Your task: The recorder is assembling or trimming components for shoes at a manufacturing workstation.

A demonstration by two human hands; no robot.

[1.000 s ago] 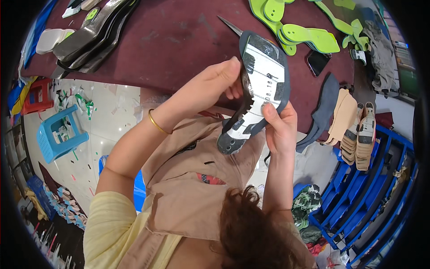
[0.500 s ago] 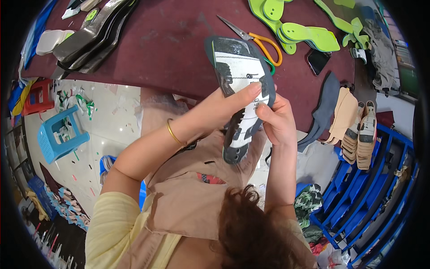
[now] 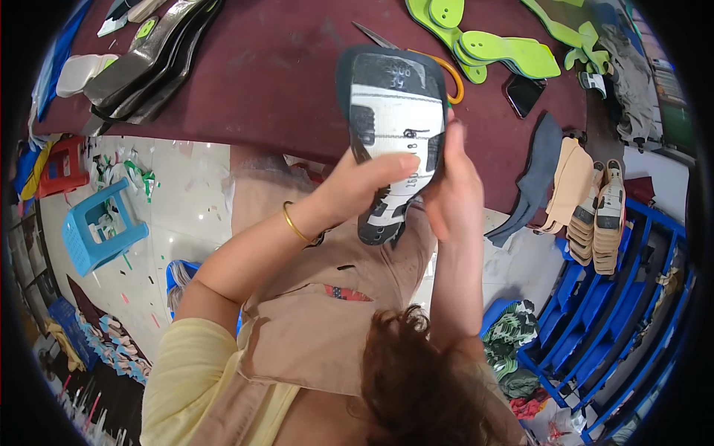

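A shoe insole (image 3: 394, 111), white with black patches and a dark layer jutting out at its upper left, is held over the table's near edge. Its broad end points away from me, its narrow end with small holes toward me. My left hand (image 3: 364, 182) is closed on its left side, thumb pressed on the white face, the other fingers hidden beneath. My right hand (image 3: 454, 182) lies along the right edge with fingers pointing up against it; its thumb is hidden. Just beyond the insole lie scissors (image 3: 455, 83) with orange handles, partly covered by it.
Lime-green insoles (image 3: 509, 56) and a phone (image 3: 526, 95) lie on the dark red table (image 3: 268, 82). Shiny black pieces (image 3: 160, 67) are stacked at left. Dark and tan insoles (image 3: 571, 182) hang over the right edge, near a blue rack (image 3: 595, 327). A blue stool (image 3: 100, 230) stands lower left.
The insole has moved up and left and turned more upright, its face more toward me. My right thumb has left its face, and that hand has shifted to the right edge.
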